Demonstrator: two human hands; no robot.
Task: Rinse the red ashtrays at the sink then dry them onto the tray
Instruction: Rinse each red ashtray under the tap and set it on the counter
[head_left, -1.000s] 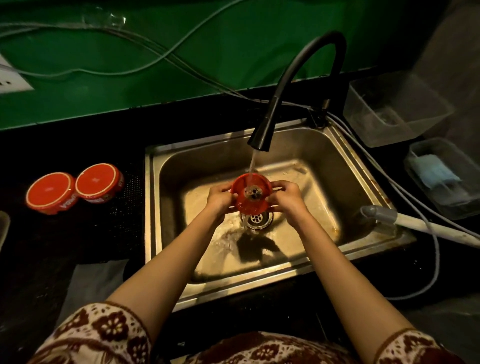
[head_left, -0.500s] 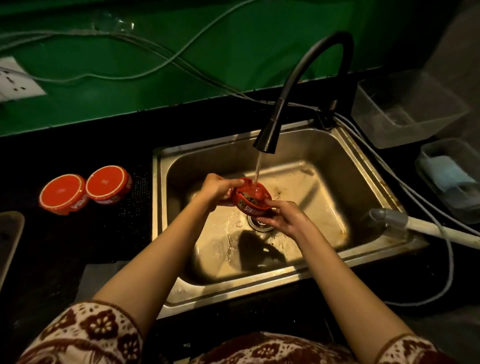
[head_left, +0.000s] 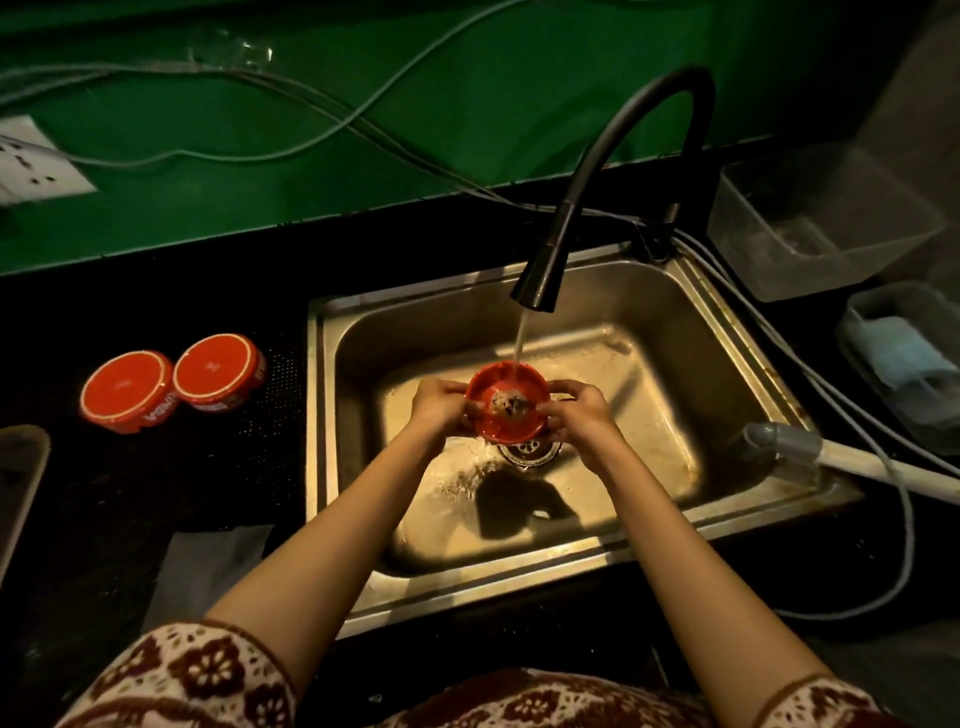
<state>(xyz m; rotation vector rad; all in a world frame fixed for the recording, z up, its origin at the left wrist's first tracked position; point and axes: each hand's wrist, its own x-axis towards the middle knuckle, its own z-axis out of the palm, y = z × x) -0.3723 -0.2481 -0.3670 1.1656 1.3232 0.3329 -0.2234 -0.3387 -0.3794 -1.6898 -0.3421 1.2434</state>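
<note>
1. Two hands work in the sink: left hand and right hand each clasp the rim of a red ashtray, held above the drain under the tap stream.
2. Risk: the wet rim could slip from the curled fingers and strike steel; a tilted bowl may splash.
3. Its bowl holds water and dark residue.
4. Left counter: upturned ashtray beside second upturned ashtray, seemingly touching.
5. Far right: tub with something blue inside; clear box, contents unclear.

black countertop is carrying a steel sink | left of it: a red ashtray is lying upside down, touching a second red ashtray; far left: a tray is resting | front left: a pale cloth is lying flat | right: two clear plastic tubs are standing
</note>
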